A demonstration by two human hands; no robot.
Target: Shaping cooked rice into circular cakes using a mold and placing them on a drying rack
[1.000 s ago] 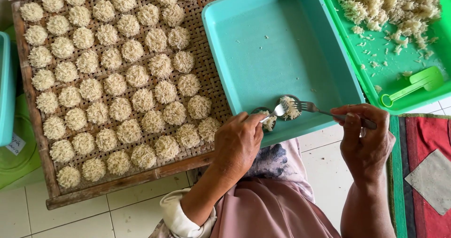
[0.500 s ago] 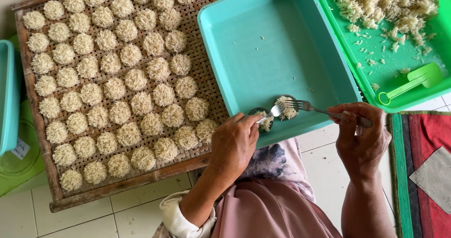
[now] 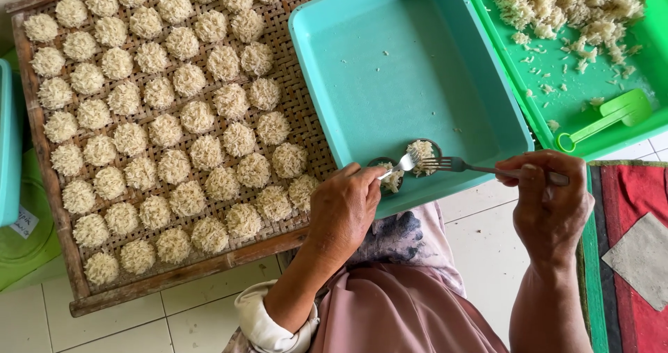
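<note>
Right hand (image 3: pixel 546 203) pinches a fork (image 3: pixel 459 165) by its handle, tines over a small round mould (image 3: pixel 422 149) of rice in the teal tray (image 3: pixel 390 67); left hand (image 3: pixel 344 210) closes on a spoon (image 3: pixel 403 165) touching a second mould (image 3: pixel 390 175) — beside the woven tray (image 3: pixel 306 102) of rice cakes (image 3: pixel 160 109).

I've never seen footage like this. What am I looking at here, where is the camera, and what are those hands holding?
There is no machine: a person works with bare hands, filmed looking down from a camera worn on their head. The left hand holds a second utensil over a small dark mould filled with rice. The right hand holds a fork against a second filled mould. Both moulds sit in a turquoise tray. To the left, a woven tray carries rows of round rice cakes. The green tray holds loose rice and a green scoop.
</note>
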